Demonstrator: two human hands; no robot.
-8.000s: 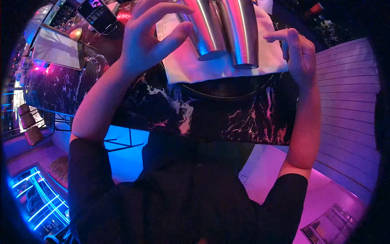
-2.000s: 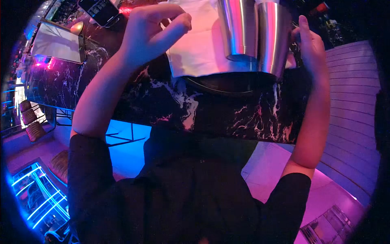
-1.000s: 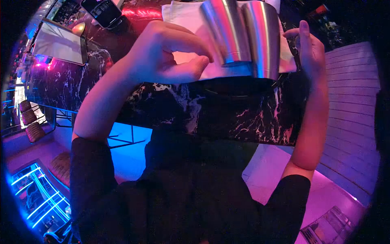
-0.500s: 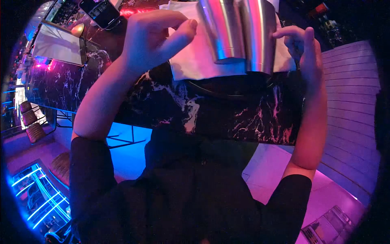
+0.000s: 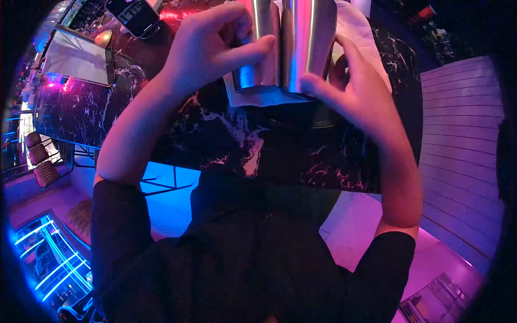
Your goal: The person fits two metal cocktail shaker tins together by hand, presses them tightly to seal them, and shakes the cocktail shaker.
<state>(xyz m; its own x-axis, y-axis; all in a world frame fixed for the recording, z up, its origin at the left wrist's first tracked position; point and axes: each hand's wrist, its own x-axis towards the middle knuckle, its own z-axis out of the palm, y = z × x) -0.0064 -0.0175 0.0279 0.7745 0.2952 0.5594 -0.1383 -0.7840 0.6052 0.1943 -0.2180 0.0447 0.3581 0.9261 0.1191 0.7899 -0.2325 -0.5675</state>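
Observation:
Two tall metal shaker tins stand side by side on a folded white cloth [image 5: 366, 32] at the top of the head view, their upper ends cut off by the frame. My left hand [image 5: 207, 48] is wrapped about the left shaker tin [image 5: 265, 74], thumb across its front and fingers curled at its side. Around the right shaker tin [image 5: 307, 37] closes my right hand [image 5: 363, 97], with the thumb low on the front and the fingers along the right side. The tins are close together, almost touching.
The cloth lies on a black marble-patterned counter [image 5: 226, 126]. A phone [image 5: 134, 19] and a clipboard-like board with white paper [image 5: 78, 58] lie at the back left. A white cylindrical thing [image 5: 362, 6] stands behind the cloth. Slatted panelling [image 5: 458, 129] borders the right side.
Both tins have shifted left across the cloth. My right hand has come in leftward from beside the right tin and closed on it. My left hand has moved slightly right, onto the left tin.

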